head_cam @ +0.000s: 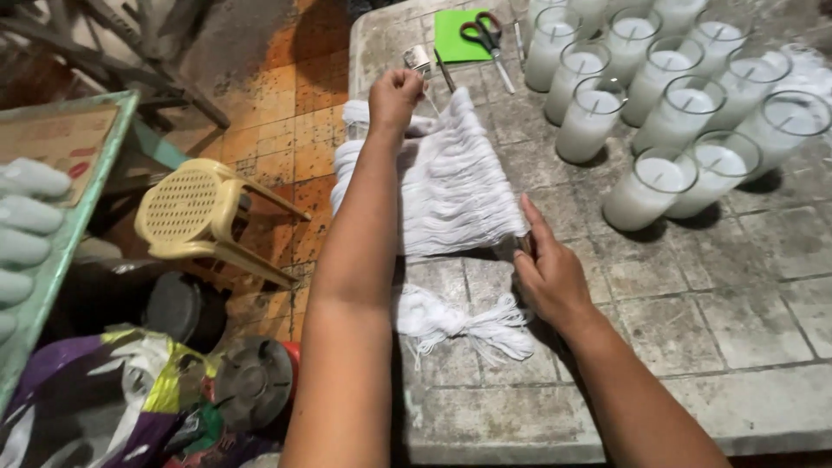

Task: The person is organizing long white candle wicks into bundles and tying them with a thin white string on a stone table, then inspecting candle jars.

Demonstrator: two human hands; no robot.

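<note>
The person is working a wide band of white cotton string [451, 186] that is wound in many parallel turns and stretched across the near-left part of the tiled tabletop [737, 295]. By the look of it, the step in hand is holding this winding taut at both ends, likely as wick material for the glass candles [667, 104] clustered at the far right of the tabletop.

The left hand [394, 95] is clenched into a fist at the far end of the band, gripping the strands where they gather; what they are wound on is hidden under the hand. The right hand [550, 273] lies at the near end with its fingers [533, 221] flat and extended along the edge of the winding, pressing it down rather than closing around it. The band thus runs directly between the two hands, touching both.

A loose bundle of cut white strings [459, 325] lies on the tabletop just beside the right hand, toward the near edge. Scissors [485, 39] rest on a green pad [452, 43] at the far edge, well apart from both hands.

Any next move would call for keeping the tension even so the turns do not slip or tangle.
</note>
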